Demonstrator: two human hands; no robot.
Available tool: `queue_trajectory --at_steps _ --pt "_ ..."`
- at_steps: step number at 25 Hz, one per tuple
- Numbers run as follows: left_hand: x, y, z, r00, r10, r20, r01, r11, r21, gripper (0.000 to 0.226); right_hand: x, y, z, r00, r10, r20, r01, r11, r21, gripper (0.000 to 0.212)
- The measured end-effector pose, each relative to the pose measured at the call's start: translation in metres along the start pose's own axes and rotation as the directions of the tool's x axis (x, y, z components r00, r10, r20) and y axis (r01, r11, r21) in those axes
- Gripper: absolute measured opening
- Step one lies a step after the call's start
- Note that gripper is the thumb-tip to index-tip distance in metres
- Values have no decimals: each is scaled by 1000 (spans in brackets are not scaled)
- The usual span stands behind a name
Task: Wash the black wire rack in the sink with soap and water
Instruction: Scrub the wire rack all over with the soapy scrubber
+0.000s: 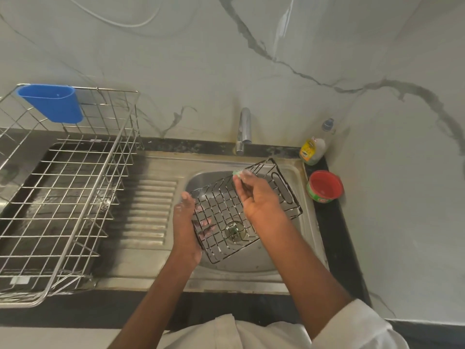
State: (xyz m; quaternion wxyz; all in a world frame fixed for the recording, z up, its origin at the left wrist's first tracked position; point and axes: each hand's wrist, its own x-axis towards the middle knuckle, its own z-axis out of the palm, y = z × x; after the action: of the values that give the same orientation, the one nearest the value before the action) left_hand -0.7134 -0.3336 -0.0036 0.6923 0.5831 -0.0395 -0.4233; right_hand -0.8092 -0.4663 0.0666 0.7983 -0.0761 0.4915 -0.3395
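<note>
The black wire rack (226, 238) is held tilted over the steel sink (305, 222), above the drain. My left hand (185, 230) grips its left edge, thumb on top and fingers showing through the grid from below. My right hand (256, 197) lies across the rack's upper part and pinches a small green scrub pad (237, 174) against the far wires. Soap foam clings to both hands. The tap (243, 131) stands behind the sink; no water stream is visible.
A large steel dish drainer (75, 197) with a blue cutlery cup (54, 103) stands left on the counter. A dish soap bottle (314, 147) and a red-lidded green tub (325, 187) sit at the sink's right, by the marble wall.
</note>
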Motion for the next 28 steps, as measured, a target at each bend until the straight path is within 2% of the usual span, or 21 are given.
queue_trajectory --at_steps 3,6,7,9,10,11,12,13,14,15,16,17,18,19,21,22,24,26,28 --pt "-1 -5 1 999 -27 -18 27 1000 5 93 16 -8 0 993 -1 -120 0 1000 -11 9" --pt "-1 1 4 1000 -5 -18 4 1000 -19 76 28 -12 -7 993 -62 -97 72 991 110 18" --pt "-1 3 5 1000 -1 -28 0 1000 -27 78 31 -11 -9 995 -79 -62 87 987 135 18" --pt "-3 2 4 999 -3 -43 2 1000 -22 98 46 -8 -20 1000 -14 26 13 999 34 18" --pt "-3 0 3 999 1 -45 -1 1000 -13 104 53 -8 -24 999 -25 21 27 997 -75 18" --pt "-5 0 2 999 10 -50 -11 1000 -2 103 49 -13 -23 997 -62 -34 58 993 -107 15" --pt "-5 -1 1 998 26 -60 -25 1000 6 97 46 -19 -17 996 -54 -65 55 998 9 10" --pt "-4 0 0 997 34 -64 -34 999 4 92 40 -26 -16 993 -112 -39 115 987 110 8" --pt "-4 0 0 997 35 -66 -35 999 -6 93 34 -33 -15 987 -132 -89 144 979 147 14" --pt "-5 1 0 997 30 -68 -31 999 -13 100 33 -36 -14 970 -210 -120 216 976 38 24" --pt "-5 0 -1 997 29 -75 -30 999 -13 108 38 -35 -11 948 -301 -106 273 937 -217 32" --pt "-5 0 -2 996 29 -80 -30 999 -10 114 36 -27 -8 912 -402 -77 345 856 -386 37" --pt "-5 0 -2 996 28 -79 -29 1000 -7 118 40 -16 -9 872 -480 -92 399 807 -435 35" --pt "-6 0 -3 997 32 -72 -32 999 -3 120 39 -7 -7 841 -521 -147 427 805 -413 31" --pt "-7 2 -3 998 40 -47 -40 999 0 122 29 15 -4 667 -734 -127 499 566 -656 24" --pt "-8 5 -2 998 41 -40 -41 999 -3 122 26 23 0 629 -776 -51 482 440 -758 22" --pt "-11 10 -1 998 67 -15 -68 997 -29 113 20 35 8 626 -772 113 507 293 -811 18" --pt "-8 16 0 996 87 6 -87 995 -55 99 6 52 15 678 -687 260 551 241 -799 13" --pt "-6 20 1 997 80 -6 -80 996 -43 99 -1 69 22 702 -570 426 581 115 -806 12"
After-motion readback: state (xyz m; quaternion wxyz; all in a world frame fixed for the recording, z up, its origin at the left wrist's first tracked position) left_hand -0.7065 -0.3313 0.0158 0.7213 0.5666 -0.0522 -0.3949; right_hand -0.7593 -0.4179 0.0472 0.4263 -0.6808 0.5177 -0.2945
